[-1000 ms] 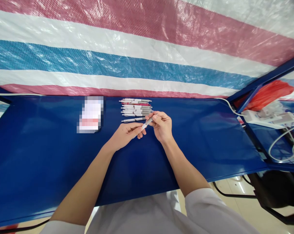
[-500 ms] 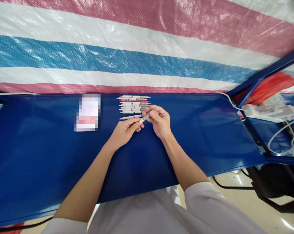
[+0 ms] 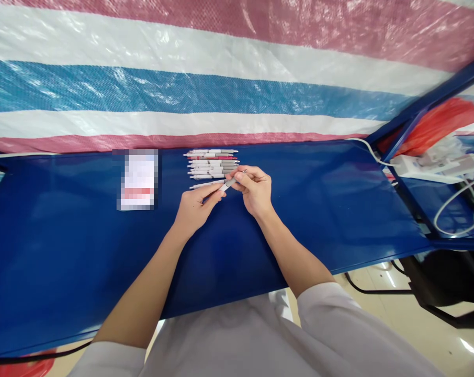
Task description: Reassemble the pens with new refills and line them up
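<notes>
A striped plastic sheet [image 3: 221, 97] in red, white and blue hangs behind a smooth, glossy blue surface [image 3: 319, 214]. Near its far edge lies a row of slim pens [image 3: 210, 168], mostly white with grey ends and one showing red, packed side by side. A separate white pen [image 3: 204, 185] lies slightly slanted just nearer, its right end hidden by the hands. To the left sits a pixelated pale rectangle [image 3: 138, 180], its details unreadable. Well to the right, past a blue metal post, are a white power strip [image 3: 429, 170], a crinkled red bag [image 3: 441, 128] and a looped white cord [image 3: 451, 233].

Both forearms reach forward from short pale sleeves and converge at the middle. The left hand [image 3: 194, 210] pinches the white lower part of a held pen [image 3: 229, 184] between thumb and fingers; the right hand [image 3: 255, 189], fingers curled, grips its grey section near the tip. This pen tilts up to the right, in front of the row.
</notes>
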Demonstrator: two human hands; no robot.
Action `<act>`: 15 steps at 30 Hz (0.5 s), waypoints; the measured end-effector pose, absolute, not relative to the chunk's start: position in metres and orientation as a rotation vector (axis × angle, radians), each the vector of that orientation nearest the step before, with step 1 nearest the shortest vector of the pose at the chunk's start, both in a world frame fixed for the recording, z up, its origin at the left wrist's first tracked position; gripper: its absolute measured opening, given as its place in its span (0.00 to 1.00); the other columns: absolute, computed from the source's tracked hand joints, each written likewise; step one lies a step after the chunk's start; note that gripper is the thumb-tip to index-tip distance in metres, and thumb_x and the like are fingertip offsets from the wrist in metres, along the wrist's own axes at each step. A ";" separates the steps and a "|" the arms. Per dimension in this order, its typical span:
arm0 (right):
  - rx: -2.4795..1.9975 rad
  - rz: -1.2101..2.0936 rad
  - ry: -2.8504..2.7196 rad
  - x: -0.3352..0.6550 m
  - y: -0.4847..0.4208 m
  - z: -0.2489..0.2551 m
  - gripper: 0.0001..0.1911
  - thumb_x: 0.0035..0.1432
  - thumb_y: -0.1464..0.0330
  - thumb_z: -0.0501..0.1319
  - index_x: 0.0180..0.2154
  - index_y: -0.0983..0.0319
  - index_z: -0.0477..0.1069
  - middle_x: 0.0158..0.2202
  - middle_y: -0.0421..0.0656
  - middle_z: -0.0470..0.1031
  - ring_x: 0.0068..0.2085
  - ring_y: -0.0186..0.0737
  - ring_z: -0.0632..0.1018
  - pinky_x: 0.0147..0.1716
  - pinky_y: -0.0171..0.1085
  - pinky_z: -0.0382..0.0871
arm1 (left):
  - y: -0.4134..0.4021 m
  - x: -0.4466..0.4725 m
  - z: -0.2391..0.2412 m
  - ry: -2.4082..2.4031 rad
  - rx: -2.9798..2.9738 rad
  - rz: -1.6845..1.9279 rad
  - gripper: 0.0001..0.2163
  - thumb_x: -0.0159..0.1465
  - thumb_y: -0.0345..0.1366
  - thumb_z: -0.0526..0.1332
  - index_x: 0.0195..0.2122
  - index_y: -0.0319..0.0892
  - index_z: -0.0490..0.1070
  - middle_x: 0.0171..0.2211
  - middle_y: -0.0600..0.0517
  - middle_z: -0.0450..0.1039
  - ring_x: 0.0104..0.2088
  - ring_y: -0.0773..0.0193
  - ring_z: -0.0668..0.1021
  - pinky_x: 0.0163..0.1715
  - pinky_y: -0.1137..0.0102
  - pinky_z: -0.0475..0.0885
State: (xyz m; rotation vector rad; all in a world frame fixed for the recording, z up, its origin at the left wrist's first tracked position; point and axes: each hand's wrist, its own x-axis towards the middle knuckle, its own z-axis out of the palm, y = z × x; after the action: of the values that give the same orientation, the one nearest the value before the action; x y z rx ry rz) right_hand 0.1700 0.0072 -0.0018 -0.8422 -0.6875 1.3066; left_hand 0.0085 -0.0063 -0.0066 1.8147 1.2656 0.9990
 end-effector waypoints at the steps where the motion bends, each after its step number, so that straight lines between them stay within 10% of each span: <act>1: -0.850 1.297 -0.684 0.169 0.007 -0.002 0.13 0.40 0.63 0.75 0.29 0.56 0.77 0.28 0.36 0.82 0.34 0.37 0.84 0.30 0.32 0.80 | -0.007 0.009 -0.007 1.285 1.840 1.013 0.13 0.65 0.42 0.61 0.46 0.44 0.79 0.38 0.52 0.82 0.35 0.62 0.82 0.43 0.68 0.76; 15: -0.836 1.220 -0.641 0.161 0.006 -0.002 0.11 0.44 0.64 0.74 0.33 0.58 0.78 0.30 0.37 0.83 0.33 0.35 0.84 0.32 0.31 0.80 | -0.006 0.021 -0.024 1.311 2.195 1.510 0.08 0.66 0.34 0.62 0.42 0.42 0.80 0.38 0.50 0.83 0.37 0.61 0.83 0.42 0.69 0.77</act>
State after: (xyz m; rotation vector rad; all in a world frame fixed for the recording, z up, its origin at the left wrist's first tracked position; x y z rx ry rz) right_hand 0.1614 0.0061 -0.0017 -0.8364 -0.6412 1.2197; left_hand 0.0209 -0.0057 -0.0239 2.1952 1.3106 1.5099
